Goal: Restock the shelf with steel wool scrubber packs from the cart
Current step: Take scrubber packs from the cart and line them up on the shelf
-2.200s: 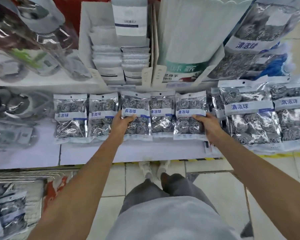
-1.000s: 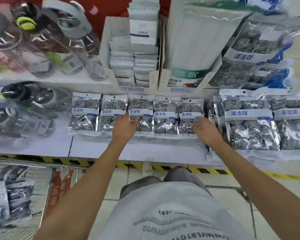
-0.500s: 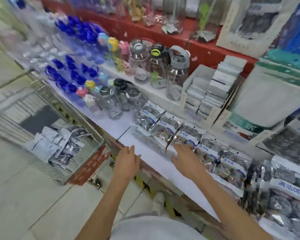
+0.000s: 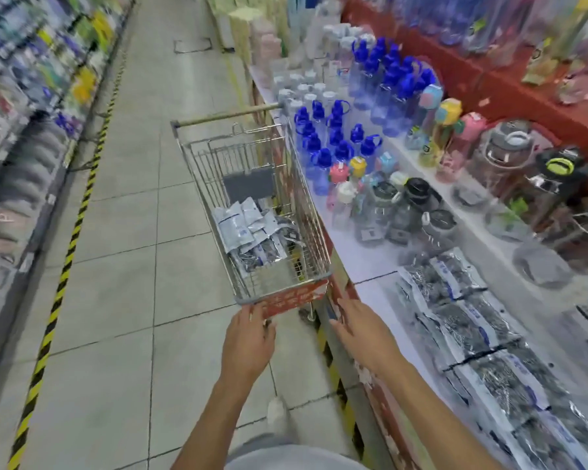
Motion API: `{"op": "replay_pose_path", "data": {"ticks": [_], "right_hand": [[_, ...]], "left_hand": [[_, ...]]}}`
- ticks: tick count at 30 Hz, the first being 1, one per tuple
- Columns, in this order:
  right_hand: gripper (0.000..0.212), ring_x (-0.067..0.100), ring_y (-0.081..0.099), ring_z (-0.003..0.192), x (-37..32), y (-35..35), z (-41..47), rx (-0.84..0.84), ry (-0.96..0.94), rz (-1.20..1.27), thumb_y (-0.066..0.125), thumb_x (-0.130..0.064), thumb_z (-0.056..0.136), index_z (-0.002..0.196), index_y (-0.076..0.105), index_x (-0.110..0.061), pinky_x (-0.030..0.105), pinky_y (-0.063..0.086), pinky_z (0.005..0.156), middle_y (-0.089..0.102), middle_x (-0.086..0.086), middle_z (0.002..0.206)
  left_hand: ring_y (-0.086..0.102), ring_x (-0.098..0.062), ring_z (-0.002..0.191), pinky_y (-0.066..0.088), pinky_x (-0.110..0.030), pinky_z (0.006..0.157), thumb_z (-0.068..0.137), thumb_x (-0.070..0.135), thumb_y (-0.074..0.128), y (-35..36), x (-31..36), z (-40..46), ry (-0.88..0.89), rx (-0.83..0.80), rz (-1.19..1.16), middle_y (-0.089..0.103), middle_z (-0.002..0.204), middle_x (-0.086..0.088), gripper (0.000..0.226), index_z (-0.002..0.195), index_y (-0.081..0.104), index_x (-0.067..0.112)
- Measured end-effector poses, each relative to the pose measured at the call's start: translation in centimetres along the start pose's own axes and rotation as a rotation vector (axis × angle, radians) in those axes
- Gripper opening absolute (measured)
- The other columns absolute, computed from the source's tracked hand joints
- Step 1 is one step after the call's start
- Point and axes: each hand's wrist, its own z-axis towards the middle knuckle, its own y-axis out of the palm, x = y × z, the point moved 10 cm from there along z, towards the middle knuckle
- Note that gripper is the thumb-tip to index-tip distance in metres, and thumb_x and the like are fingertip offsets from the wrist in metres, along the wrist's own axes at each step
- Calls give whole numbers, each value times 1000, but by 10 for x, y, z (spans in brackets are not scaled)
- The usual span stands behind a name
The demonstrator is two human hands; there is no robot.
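Fingers (image 4: 252, 317) of both hands loose, empty, near cart (image 4: 286, 293); blurred scrubber packs (image 4: 248, 239) inside.

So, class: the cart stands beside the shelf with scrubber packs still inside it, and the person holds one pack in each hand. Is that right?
Not quite. The head view shows both the left hand and right hand empty, near the cart. The rest holds: the cart stands beside the shelf with scrubber packs inside.

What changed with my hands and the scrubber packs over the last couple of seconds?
Both hands let go of the shelf row and swung left toward the cart. The left hand and right hand now reach for its near end, open and empty. The scrubber packs on the shelf stayed in their row; more packs remain in the cart.
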Motion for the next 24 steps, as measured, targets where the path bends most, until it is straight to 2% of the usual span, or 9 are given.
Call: {"op": "replay_pose_path", "data": {"ticks": [2, 6, 11, 14, 18, 20, 22, 24], "right_hand": [[50, 17, 53, 132, -20, 11, 26, -27, -29, 13, 46, -51, 104, 149, 47, -28, 33, 49, 99, 60, -4, 141], [48, 10, 54, 126, -42, 36, 69, -116, -20, 10, 47, -51, 105, 148, 48, -29, 29, 49, 99, 57, -8, 142], [44, 14, 54, 128, -54, 63, 116, -199, 18, 31, 47, -50, 105, 144, 52, -29, 41, 53, 100, 59, -7, 141], [43, 17, 53, 130, -58, 76, 144, -236, 20, 41, 48, -48, 105, 144, 53, -31, 41, 50, 103, 60, -8, 140], [55, 15, 59, 126, -54, 88, 199, -276, 71, 50, 48, -54, 104, 150, 51, -23, 38, 47, 107, 58, -2, 146], [59, 17, 55, 133, -49, 92, 232, -296, 101, 61, 47, -55, 105, 154, 47, -22, 41, 43, 112, 52, 0, 154], [57, 20, 49, 140, -46, 97, 270, -314, 116, 86, 48, -51, 106, 154, 46, -20, 42, 40, 116, 50, 2, 155], [54, 20, 53, 137, -44, 100, 310, -322, 134, 136, 50, -47, 106, 152, 50, -19, 41, 37, 117, 54, 3, 152]], "left_hand": [[55, -29, 122, 47, -40, 104, 103, 36, 53, -7, -25, 13, -56, 6, -29, 60, 133, -9, 44, 142, 54, 15], [50, -27, 130, 44, -39, 108, 105, 39, 49, -20, -65, 48, -136, -1, -94, 56, 139, -7, 48, 146, 51, 14], [46, -26, 135, 44, -39, 107, 105, 38, 48, -25, -97, 97, -190, -37, -142, 51, 146, -7, 49, 148, 48, 15], [45, -26, 135, 43, -38, 107, 106, 39, 47, -21, -111, 124, -224, -58, -174, 50, 147, -8, 49, 148, 47, 14], [45, -26, 135, 44, -38, 105, 106, 38, 47, -9, -127, 166, -261, -102, -199, 49, 148, -9, 51, 150, 44, 13], [44, -26, 137, 45, -40, 106, 107, 39, 46, -2, -132, 192, -278, -129, -207, 48, 149, -9, 53, 152, 42, 13], [43, -26, 138, 44, -40, 107, 107, 38, 45, 5, -137, 220, -297, -149, -217, 46, 151, -9, 55, 154, 40, 12], [45, -27, 137, 44, -41, 108, 107, 38, 46, 12, -142, 251, -319, -172, -214, 47, 149, -11, 55, 154, 40, 10]]}}
